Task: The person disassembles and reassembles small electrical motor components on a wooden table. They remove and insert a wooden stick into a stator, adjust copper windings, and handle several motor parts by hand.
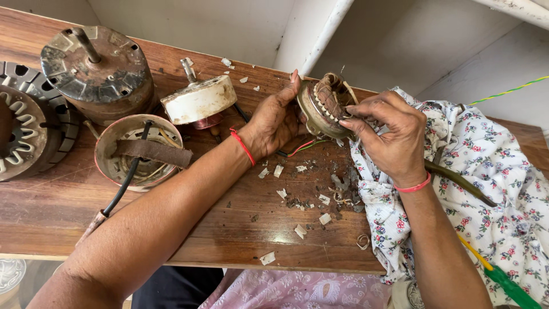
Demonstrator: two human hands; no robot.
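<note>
My left hand (273, 121) grips a round motor stator (325, 105) with brown copper windings, held tilted above the wooden table (229, 229). My right hand (388, 133) pinches the windings at the stator's near rim with thumb and fingers. Red, green and black wires (298, 148) trail from under the stator onto the table. Both wrists wear a red thread band.
A floral cloth (492, 171) covers the table's right side, with a green-handled screwdriver (503, 279) on it. To the left lie a rusty motor housing with shaft (97, 68), a white motor cap (198, 98), an open shell with a black cable (140, 150) and a laminated core (26, 120). Paper scraps (300, 200) litter the middle.
</note>
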